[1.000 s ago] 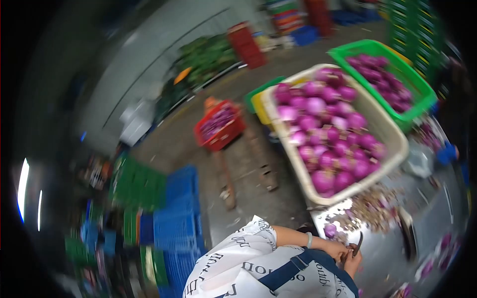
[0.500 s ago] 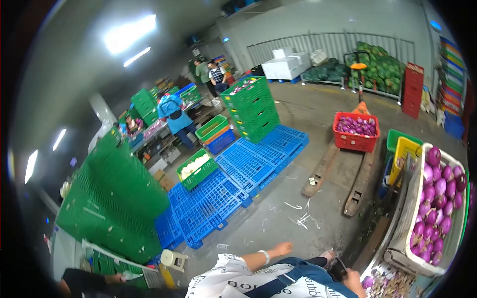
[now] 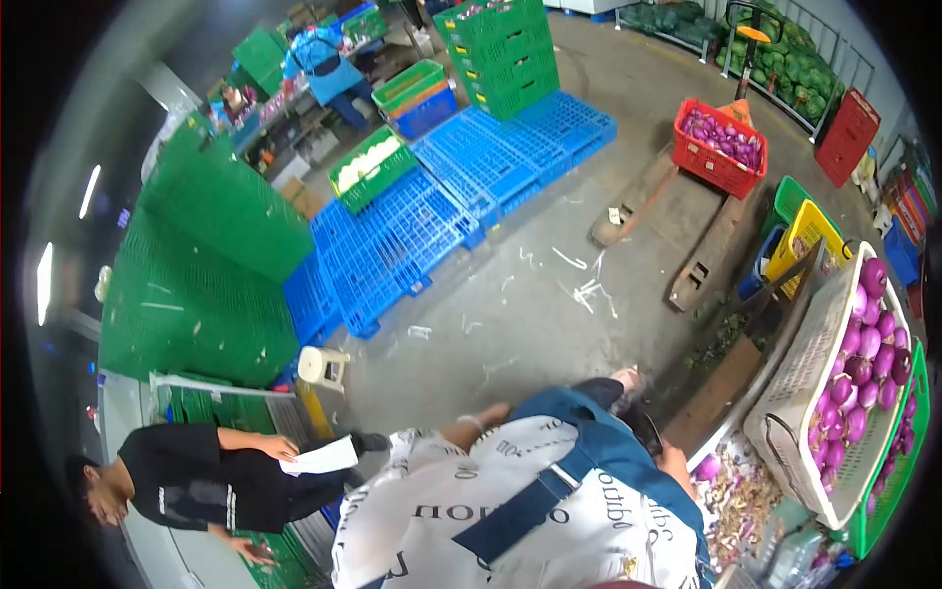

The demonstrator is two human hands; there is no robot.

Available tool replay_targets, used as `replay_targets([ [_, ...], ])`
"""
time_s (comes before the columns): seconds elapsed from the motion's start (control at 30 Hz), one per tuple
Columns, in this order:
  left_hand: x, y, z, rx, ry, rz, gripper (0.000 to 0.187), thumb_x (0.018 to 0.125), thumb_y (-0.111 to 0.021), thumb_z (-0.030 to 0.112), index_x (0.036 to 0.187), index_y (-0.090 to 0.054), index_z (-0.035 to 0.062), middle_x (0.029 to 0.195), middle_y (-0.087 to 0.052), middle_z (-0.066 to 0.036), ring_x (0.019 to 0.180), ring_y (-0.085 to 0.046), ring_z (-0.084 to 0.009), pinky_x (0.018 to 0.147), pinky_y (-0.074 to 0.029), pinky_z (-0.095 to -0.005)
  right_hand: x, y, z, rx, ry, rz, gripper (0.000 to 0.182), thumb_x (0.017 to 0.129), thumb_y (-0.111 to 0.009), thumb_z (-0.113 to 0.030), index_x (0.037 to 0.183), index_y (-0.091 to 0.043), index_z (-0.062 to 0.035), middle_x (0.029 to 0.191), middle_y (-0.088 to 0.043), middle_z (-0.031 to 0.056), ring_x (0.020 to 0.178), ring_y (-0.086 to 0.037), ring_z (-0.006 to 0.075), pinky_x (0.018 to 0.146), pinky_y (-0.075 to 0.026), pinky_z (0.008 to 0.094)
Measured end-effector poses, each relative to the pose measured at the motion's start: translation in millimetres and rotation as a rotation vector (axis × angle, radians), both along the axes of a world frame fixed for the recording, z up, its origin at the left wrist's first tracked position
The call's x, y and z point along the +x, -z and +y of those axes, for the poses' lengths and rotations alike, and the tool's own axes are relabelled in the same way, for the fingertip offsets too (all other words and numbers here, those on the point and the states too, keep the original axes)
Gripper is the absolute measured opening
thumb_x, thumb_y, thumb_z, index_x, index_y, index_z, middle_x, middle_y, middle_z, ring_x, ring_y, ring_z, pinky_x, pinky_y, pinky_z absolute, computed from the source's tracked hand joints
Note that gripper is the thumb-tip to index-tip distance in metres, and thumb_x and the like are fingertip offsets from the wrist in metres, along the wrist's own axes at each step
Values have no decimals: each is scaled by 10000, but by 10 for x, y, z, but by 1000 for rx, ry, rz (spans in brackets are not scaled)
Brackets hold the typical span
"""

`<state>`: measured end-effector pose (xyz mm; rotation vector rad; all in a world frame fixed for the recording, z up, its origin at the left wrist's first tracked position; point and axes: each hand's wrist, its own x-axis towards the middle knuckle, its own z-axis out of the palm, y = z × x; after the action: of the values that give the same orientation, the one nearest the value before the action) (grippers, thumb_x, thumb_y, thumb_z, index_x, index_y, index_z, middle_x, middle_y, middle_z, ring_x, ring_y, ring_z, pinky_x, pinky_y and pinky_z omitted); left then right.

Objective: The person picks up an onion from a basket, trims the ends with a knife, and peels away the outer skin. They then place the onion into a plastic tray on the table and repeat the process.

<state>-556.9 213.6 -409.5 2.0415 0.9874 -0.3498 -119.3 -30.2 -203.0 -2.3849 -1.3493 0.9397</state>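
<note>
My left hand (image 3: 497, 413), with a pale band at the wrist, hangs in front of the blue apron (image 3: 559, 402). It is blurred and its fingers are not clear; it touches nothing that I can see. On the other side, my right hand (image 3: 673, 461) is closed around a thin dark object (image 3: 652, 432) whose kind I cannot make out. Close to that hand is a worktop strewn with onion peelings (image 3: 738, 486), with a loose red onion (image 3: 706, 467) at its edge. A white crate (image 3: 785, 417) of peeled red onions (image 3: 856, 378) stands tilted beyond it.
On the left, a co-worker in black (image 3: 196, 476) holds white paper (image 3: 324, 457). Blue pallets (image 3: 392, 245) carry green crates (image 3: 505, 59). A red crate (image 3: 716, 167) of onions sits on a pallet jack (image 3: 702, 265). A small stool (image 3: 322, 368) stands by green netting (image 3: 196, 285).
My view has tilted downward, showing more of my apron and the worktop. My left hand has drawn in toward my body. The co-worker in black has come further into view, paper in hand.
</note>
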Motion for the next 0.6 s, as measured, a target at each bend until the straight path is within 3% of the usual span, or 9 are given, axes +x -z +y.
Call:
replay_targets([
  [0.1,359,-22,283,30,-104,-165,344,872,-583,288,1075,-711,43,1062,-698,-245,1005,-657,-438,854,-518,-486,-41,-43,-18,62,45,137,265,775,-636,-44,1032,-698,-53,899,-714,229,884,-708,380,787,-551,464],
  [0.13,467,-113,386,-154,-176,-119,348,878,-616,287,1130,-713,66,1141,-697,-215,1038,-661,-404,903,-529,-433,-67,73,-38,62,67,161,278,767,-658,-87,1040,-701,-58,898,-715,224,890,-708,374,795,-545,453],
  [0.17,509,-320,485,153,180,-145,271,888,-576,247,1016,-730,64,1079,-706,-215,1013,-657,-416,878,-529,-450,-66,241,-88,57,92,191,298,758,-681,-130,1048,-704,-64,897,-717,219,895,-708,368,803,-539,442],
  [0.2,582,20,682,183,260,-58,239,866,-565,218,961,-722,65,1025,-710,-208,960,-661,-416,852,-530,-463,-56,422,-153,47,118,215,323,750,-703,-172,1056,-706,-69,896,-718,214,900,-707,361,811,-533,431],
  [0.27,703,-24,856,116,11,-52,241,844,-606,214,1002,-707,64,905,-720,-177,819,-688,-333,774,-546,-444,-65,536,-168,30,174,223,384,733,-749,-258,1072,-712,-81,895,-720,204,911,-707,349,827,-520,409],
  [0.3,759,-200,899,39,-153,-123,228,810,-581,231,835,-709,43,873,-707,-229,803,-680,-402,762,-534,-498,-101,403,-144,44,206,205,382,743,-738,-263,1080,-712,-86,908,-718,215,923,-705,356,829,-519,416],
  [0.4,903,-387,1001,-51,-391,-97,224,828,-572,229,834,-710,52,802,-707,-203,736,-681,-371,717,-537,-474,-203,55,-66,21,290,157,375,766,-709,-271,1100,-714,-100,945,-712,241,956,-699,378,838,-518,441],
  [0.53,957,-153,929,-66,-280,9,176,786,-663,99,956,-707,96,773,-704,-67,664,-658,-185,636,-539,-370,-189,86,-57,-178,321,114,359,776,-695,-258,1105,-715,-115,954,-712,245,964,-693,398,855,-521,466],
  [0.6,869,79,797,-114,-196,-147,170,833,-637,181,950,-721,90,853,-729,-116,759,-684,-254,723,-549,-410,-182,177,-131,-75,296,125,342,774,-702,-246,1089,-712,-112,930,-712,241,940,-698,397,850,-527,464],
])
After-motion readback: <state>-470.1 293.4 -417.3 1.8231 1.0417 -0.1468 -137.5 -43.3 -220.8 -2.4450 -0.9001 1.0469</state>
